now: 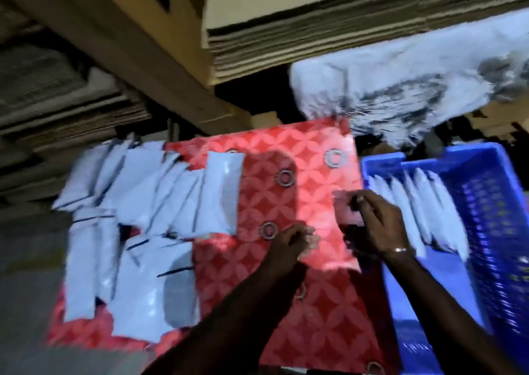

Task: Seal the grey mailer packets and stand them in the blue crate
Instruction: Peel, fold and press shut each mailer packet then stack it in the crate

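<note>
My right hand (375, 226) hovers over the right edge of the red cloth with its pale diamond pattern and metal eyelet rings (309, 303), just beside the blue plastic crate with lattice walls (492, 231); its fingers are curled, and something dark and small seems pinched between fingertips and thumb, though the blur keeps me from telling what it is or whether I truly hold it. A thin metal bangle (399, 250) sits at that wrist. My left hand (292, 241) is lower and nearer the middle of the cloth, fingers bent inward over the fabric — I cannot tell whether they grasp anything. Inside the crate, a row of grey plastic mailer packets (415, 206) stands on edge, leaning against one another along the crate's near-left wall, close to my right hand. Well apart from them, on the left side of the cloth, a loose heap of flat grey mailer packets (137, 226) lies overlapping, some showing dark lines at their flaps; one packet (223, 191) lies at the heap's right edge, nearest the middle of the cloth. Beyond the cloth, stacks of flattened brown corrugated cardboard (315, 28) rise at the back, and a crumpled white plastic bag (400, 82) bulges above the crate.
</note>
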